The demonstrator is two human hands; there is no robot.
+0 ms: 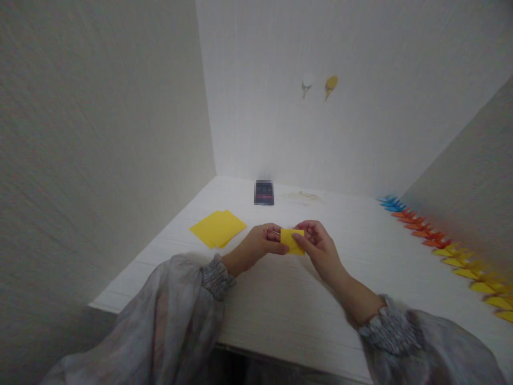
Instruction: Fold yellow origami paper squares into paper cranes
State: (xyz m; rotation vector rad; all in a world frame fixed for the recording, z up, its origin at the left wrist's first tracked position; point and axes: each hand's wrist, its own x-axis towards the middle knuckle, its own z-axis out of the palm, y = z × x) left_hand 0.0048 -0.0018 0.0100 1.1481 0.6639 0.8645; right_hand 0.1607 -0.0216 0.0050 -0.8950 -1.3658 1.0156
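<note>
A small yellow paper square (289, 245), apparently folded, is held up between my two hands over the white table. My left hand (262, 243) pinches its left edge, thumb along the lower corner and fingers partly behind. On the other side, my right hand (319, 247) grips the paper with the thumb lying across its front; the fingertips behind it are hidden. Left of my hands, a few larger yellow paper sheets (216, 227) lie overlapping on the table.
A dark, blurred-out object (264, 192) sits near the back wall. Along the right wall runs a row of folded paper pieces (452, 251) in blue, orange and yellow. White and yellow hooks (331, 83) are on the back wall. The white table (280, 315) ends at a front edge.
</note>
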